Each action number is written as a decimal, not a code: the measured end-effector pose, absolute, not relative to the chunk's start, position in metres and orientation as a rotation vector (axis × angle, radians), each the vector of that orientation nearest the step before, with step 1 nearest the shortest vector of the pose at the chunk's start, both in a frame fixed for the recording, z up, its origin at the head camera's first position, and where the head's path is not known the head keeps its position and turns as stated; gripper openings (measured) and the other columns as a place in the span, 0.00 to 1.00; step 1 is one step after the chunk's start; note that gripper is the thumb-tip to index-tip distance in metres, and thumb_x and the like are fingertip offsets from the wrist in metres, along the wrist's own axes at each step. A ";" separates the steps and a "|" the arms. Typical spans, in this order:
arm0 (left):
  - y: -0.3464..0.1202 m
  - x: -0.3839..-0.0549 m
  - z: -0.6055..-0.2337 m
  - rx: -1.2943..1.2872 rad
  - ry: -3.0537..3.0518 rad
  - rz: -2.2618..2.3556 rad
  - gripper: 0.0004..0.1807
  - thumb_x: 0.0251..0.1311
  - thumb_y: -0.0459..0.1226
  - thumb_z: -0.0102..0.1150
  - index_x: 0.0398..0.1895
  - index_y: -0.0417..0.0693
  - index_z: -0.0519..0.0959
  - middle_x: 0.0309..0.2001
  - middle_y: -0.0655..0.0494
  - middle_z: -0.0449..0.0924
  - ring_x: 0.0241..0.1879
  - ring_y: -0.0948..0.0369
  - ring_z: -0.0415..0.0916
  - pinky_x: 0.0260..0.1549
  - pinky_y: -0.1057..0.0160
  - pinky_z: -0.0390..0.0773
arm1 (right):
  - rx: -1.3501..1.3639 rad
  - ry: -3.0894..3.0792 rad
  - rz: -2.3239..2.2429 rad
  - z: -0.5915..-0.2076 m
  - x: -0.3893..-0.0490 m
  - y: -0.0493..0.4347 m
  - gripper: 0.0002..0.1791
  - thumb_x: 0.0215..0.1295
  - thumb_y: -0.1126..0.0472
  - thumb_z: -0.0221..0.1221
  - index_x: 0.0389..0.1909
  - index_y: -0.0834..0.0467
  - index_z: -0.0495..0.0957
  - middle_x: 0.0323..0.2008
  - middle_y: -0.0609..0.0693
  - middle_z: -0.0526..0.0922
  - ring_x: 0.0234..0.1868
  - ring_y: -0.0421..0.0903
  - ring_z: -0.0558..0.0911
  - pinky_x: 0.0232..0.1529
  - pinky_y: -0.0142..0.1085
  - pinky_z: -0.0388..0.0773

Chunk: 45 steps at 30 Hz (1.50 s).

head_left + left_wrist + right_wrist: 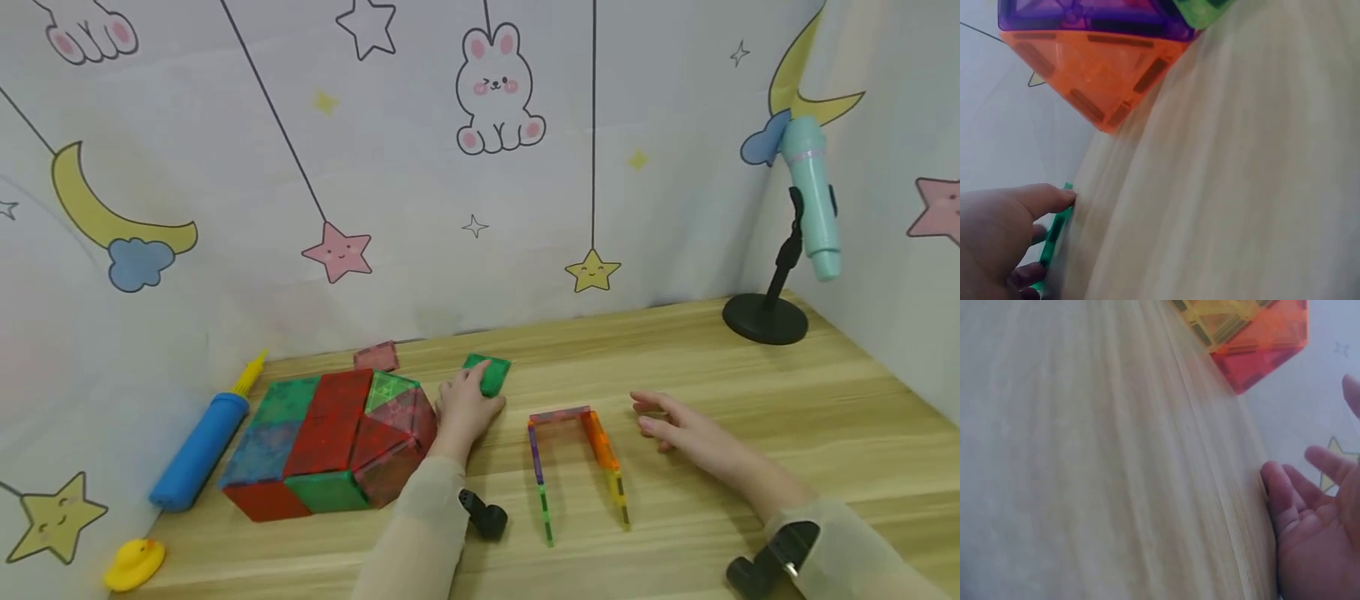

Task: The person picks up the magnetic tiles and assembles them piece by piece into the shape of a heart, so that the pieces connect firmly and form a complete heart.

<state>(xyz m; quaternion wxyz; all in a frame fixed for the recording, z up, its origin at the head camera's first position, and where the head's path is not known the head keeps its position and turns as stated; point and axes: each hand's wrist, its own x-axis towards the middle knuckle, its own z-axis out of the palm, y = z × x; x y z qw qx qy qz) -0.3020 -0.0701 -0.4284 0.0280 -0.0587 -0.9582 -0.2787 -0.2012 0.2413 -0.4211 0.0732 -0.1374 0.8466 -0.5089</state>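
Note:
My left hand [467, 410] pinches a flat green magnetic tile [497, 377] at the back of the table, thumb at its near edge and fingers over its far side. In the left wrist view the green tile [1054, 240] shows edge-on between thumb and fingers. To the right, an arch of magnetic tiles [558, 415] stands upright, its sides purple, green, orange and yellow. My right hand [686, 429] is apart from the arch on its right side, fingers loosely bent and holding nothing. A larger closed block of red, green and blue tiles [330, 429] stands just left of my left hand.
A pinkish-red tile [377, 357] lies behind the block. Along the left edge are a blue pump [201, 454] with a yellow nozzle and a yellow rubber duck [135, 564]. A mint microphone [813, 196] on a black stand [765, 318] occupies the back right corner.

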 end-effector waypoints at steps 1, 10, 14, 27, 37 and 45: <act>-0.069 -0.301 -0.429 -0.180 -2.960 -0.849 0.35 0.55 0.47 0.63 0.68 0.63 0.64 0.62 0.48 0.66 0.53 0.42 0.61 0.49 0.40 0.61 | -0.412 2.541 -1.530 -0.422 -0.201 0.241 0.31 0.71 0.55 0.49 0.68 0.66 0.55 0.62 0.68 0.64 0.53 0.56 0.75 0.38 0.35 0.75; -0.064 -0.298 -0.425 -0.058 -2.943 -0.788 0.46 0.51 0.53 0.65 0.71 0.49 0.57 0.59 0.33 0.59 0.58 0.40 0.54 0.55 0.42 0.56 | -0.384 2.554 -1.530 -0.421 -0.200 0.242 0.30 0.71 0.55 0.49 0.68 0.66 0.57 0.62 0.67 0.65 0.53 0.57 0.74 0.38 0.35 0.75; -0.064 -0.300 -0.421 -0.031 -3.008 -0.682 0.45 0.51 0.56 0.64 0.67 0.40 0.61 0.57 0.31 0.60 0.56 0.40 0.56 0.53 0.44 0.60 | -0.395 2.554 -1.528 -0.423 -0.201 0.242 0.30 0.70 0.55 0.51 0.67 0.67 0.58 0.61 0.67 0.67 0.51 0.56 0.75 0.37 0.35 0.75; -0.059 -0.317 -0.420 -0.207 -3.115 -0.569 0.53 0.47 0.64 0.61 0.72 0.49 0.56 0.66 0.44 0.59 0.62 0.42 0.57 0.56 0.42 0.57 | -0.399 2.527 -1.576 -0.427 -0.202 0.245 0.29 0.70 0.56 0.51 0.66 0.68 0.59 0.60 0.67 0.68 0.51 0.57 0.75 0.38 0.36 0.76; -0.063 -0.325 -0.407 -0.630 -3.208 -0.475 0.47 0.49 0.60 0.64 0.71 0.55 0.58 0.71 0.54 0.54 0.66 0.47 0.55 0.58 0.41 0.53 | -0.344 2.503 -1.631 -0.425 -0.201 0.246 0.29 0.70 0.56 0.51 0.66 0.66 0.60 0.60 0.66 0.68 0.47 0.51 0.76 0.41 0.35 0.75; -0.059 -0.326 -0.408 -0.733 -3.173 -0.564 0.42 0.47 0.54 0.67 0.64 0.46 0.67 0.62 0.44 0.65 0.58 0.47 0.63 0.51 0.50 0.68 | -0.310 2.466 -1.697 -0.431 -0.202 0.249 0.30 0.71 0.55 0.50 0.66 0.68 0.58 0.58 0.67 0.69 0.50 0.53 0.76 0.43 0.35 0.76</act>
